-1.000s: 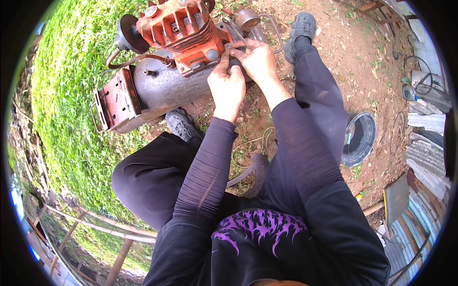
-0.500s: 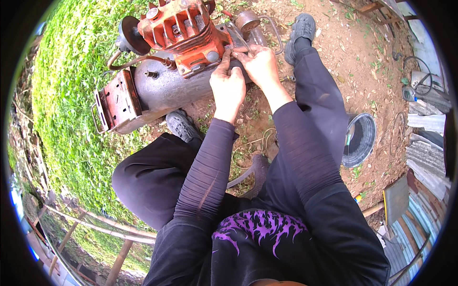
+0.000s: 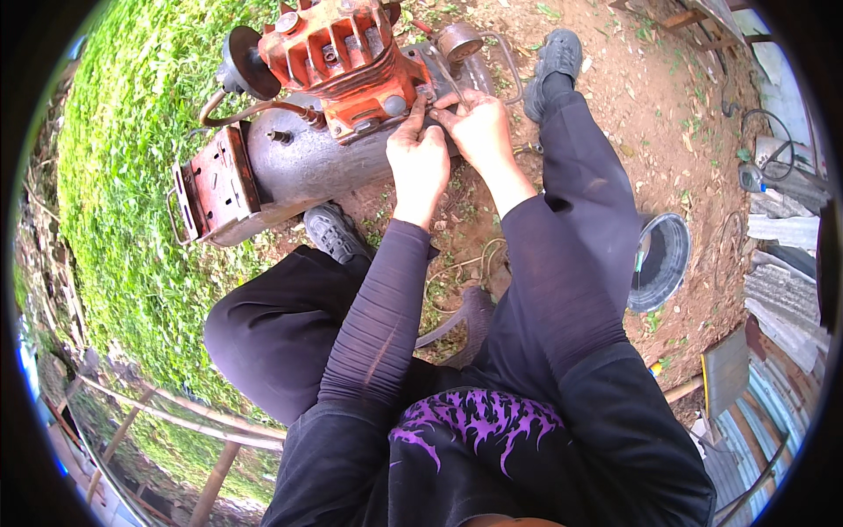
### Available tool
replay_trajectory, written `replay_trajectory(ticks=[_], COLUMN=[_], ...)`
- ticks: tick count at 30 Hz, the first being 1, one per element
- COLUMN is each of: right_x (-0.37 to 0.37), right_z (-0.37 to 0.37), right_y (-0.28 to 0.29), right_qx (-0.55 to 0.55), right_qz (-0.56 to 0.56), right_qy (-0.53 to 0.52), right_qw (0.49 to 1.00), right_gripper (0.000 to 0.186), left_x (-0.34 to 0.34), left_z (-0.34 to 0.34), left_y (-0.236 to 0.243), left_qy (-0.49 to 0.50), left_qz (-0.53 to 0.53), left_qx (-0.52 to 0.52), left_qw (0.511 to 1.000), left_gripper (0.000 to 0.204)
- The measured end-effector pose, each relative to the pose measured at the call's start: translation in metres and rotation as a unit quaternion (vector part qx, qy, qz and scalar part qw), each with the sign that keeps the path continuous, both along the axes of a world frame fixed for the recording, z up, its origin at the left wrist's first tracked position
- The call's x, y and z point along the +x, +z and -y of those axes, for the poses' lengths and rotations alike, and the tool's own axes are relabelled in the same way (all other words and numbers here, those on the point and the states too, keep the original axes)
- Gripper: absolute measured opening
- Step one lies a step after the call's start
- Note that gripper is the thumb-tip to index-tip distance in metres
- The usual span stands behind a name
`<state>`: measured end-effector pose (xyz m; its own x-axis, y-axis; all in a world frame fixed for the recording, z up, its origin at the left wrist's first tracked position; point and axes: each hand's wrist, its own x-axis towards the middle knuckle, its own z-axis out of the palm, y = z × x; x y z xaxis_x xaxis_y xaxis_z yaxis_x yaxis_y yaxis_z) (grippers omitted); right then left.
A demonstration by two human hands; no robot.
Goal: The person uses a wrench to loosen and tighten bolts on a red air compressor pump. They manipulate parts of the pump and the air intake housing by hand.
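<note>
Against the orange pump head [image 3: 338,57], my left hand [image 3: 420,158] and right hand [image 3: 479,132] pinch a small fitting; I should steady it, turning gently.

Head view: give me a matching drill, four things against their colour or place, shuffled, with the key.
Things:
1. pump head
2. tank
3. round bucket
4. grass

Colour or place:
A. bare dirt, on the person's right
B. green, on the person's left
C. orange, finned, on top of the tank
D. grey metal, lying on its side

Pairs: 1-C, 2-D, 3-A, 4-B
</note>
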<state>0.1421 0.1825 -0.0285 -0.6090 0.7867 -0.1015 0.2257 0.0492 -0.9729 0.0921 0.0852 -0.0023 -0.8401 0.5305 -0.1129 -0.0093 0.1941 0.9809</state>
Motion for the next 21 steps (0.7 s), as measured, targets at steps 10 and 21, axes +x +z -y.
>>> replay_trajectory(ticks=[10,21], right_x=[0.008,0.010], right_z=[0.001,0.001], right_y=[0.004,0.001], right_qx=[0.041,0.014], right_qz=[0.050,0.048], right_qy=[0.011,0.034], right_qw=[0.998,0.998], right_gripper=[0.023,0.008], left_x=[0.008,-0.001], left_z=[0.004,0.005], left_y=[0.001,0.001], left_qy=[0.003,-0.004], left_qz=[0.037,0.142], left_qx=[0.004,0.062], left_qw=[0.999,0.988], left_gripper=[0.059,0.060])
